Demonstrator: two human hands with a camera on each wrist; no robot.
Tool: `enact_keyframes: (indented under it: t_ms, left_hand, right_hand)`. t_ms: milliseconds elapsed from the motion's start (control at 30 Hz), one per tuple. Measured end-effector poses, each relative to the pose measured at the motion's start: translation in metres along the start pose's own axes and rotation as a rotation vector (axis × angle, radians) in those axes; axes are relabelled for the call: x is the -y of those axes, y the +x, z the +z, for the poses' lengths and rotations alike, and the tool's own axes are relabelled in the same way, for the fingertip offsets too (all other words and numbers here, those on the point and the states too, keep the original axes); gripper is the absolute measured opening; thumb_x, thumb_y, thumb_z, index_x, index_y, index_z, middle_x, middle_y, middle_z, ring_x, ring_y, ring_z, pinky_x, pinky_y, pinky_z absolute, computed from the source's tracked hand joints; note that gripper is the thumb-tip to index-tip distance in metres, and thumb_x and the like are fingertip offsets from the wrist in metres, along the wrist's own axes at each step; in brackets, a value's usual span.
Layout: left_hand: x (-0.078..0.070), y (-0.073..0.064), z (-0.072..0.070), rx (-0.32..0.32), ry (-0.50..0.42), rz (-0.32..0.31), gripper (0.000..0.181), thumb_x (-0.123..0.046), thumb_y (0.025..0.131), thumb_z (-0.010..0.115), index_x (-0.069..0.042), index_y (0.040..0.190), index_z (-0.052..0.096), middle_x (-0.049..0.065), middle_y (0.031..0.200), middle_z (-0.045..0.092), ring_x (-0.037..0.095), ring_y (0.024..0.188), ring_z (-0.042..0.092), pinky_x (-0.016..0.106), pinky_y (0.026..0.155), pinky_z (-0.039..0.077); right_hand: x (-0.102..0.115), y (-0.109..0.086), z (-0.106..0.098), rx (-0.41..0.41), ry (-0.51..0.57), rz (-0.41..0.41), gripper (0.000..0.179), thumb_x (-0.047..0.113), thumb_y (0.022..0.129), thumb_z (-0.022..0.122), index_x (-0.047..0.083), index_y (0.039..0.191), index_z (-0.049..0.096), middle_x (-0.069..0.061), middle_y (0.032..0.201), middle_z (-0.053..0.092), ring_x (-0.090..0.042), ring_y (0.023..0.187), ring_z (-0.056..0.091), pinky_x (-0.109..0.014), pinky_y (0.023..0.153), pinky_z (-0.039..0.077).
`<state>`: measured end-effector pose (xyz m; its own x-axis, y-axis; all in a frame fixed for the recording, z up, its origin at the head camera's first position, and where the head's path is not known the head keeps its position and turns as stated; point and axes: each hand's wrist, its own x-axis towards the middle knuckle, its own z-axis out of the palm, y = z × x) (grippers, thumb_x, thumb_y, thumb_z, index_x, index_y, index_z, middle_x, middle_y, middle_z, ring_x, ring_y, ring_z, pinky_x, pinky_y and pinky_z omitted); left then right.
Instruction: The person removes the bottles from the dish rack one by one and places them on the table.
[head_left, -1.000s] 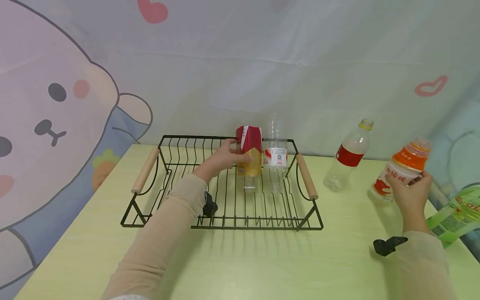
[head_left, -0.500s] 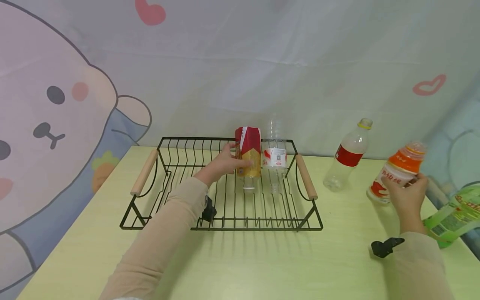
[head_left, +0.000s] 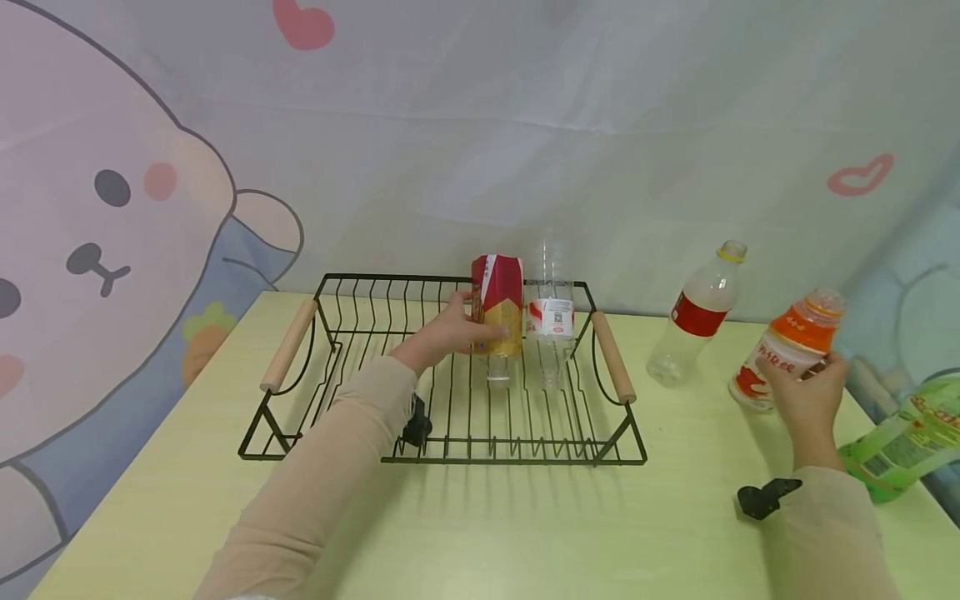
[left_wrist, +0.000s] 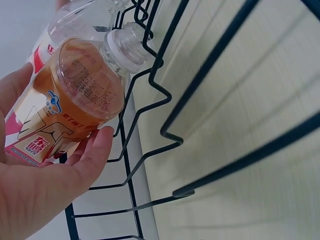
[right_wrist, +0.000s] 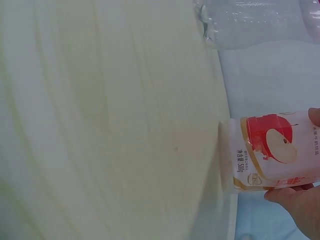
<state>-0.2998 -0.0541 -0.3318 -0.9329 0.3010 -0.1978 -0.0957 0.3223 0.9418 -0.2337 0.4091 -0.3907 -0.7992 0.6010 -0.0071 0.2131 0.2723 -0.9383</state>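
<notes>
My left hand [head_left: 448,327] grips a bottle with a red and gold label [head_left: 498,292]. That bottle is upside down in the black wire dish rack [head_left: 465,461], its clear neck [left_wrist: 125,47] pointing down by the wires in the left wrist view. Right beside it, another clear bottle with a white and red label [head_left: 552,318] also stands neck-down in the rack. On the right, my right hand [head_left: 810,400] holds a drink bottle with an orange and white label [head_left: 787,346], tilted with its neck up. An apple picture [right_wrist: 276,140] shows on its label.
Between the rack and my right hand stands a clear bottle with a red label [head_left: 697,315]. A green-labelled bottle [head_left: 900,433] is at the far right. Wooden handles [head_left: 613,357] flank the rack. A printed curtain [head_left: 450,167] hangs behind the table.
My right hand has shifted a little to the left and down with the orange and white bottle. My left hand stays on the red and gold bottle, nearly still.
</notes>
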Motion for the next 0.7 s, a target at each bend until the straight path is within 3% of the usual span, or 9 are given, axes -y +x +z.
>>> enact_keyframes:
  t_ms: [200, 433, 700]
  left_hand:
    - [0.0019, 0.0005, -0.0006, 0.015, 0.022, -0.018, 0.093, -0.026, 0.085, 0.074, -0.013, 0.15, 0.009, 0.018, 0.134, 0.044, 0.033, 0.123, 0.05, 0.046, 0.098, 0.047]
    - [0.0032, 0.0007, -0.0001, 0.028, 0.024, -0.012, 0.089, -0.026, 0.086, 0.073, -0.011, 0.149, 0.011, 0.018, 0.134, 0.046, 0.032, 0.125, 0.048, 0.048, 0.1, 0.045]
    - [-0.0003, -0.0017, -0.0007, 0.03, -0.042, -0.018, 0.089, -0.02, 0.086, 0.072, -0.01, 0.149, 0.011, 0.02, 0.133, 0.044, 0.034, 0.123, 0.049, 0.051, 0.101, 0.044]
  right_hand:
    - [-0.0014, -0.0005, 0.0006, 0.003, 0.008, 0.01, 0.086, 0.033, 0.09, 0.065, 0.021, 0.149, 0.004, -0.006, 0.154, 0.021, -0.026, 0.14, 0.027, -0.046, 0.116, 0.023]
    - [-0.0017, -0.0013, 0.0012, 0.004, 0.016, 0.019, 0.088, 0.035, 0.089, 0.065, 0.024, 0.149, 0.002, -0.004, 0.153, 0.023, -0.026, 0.14, 0.029, -0.046, 0.116, 0.023]
    - [0.0013, -0.0056, 0.0008, 0.034, 0.019, 0.039, 0.091, 0.037, 0.09, 0.063, 0.025, 0.15, -0.004, -0.01, 0.159, 0.013, -0.028, 0.145, 0.021, -0.046, 0.117, 0.02]
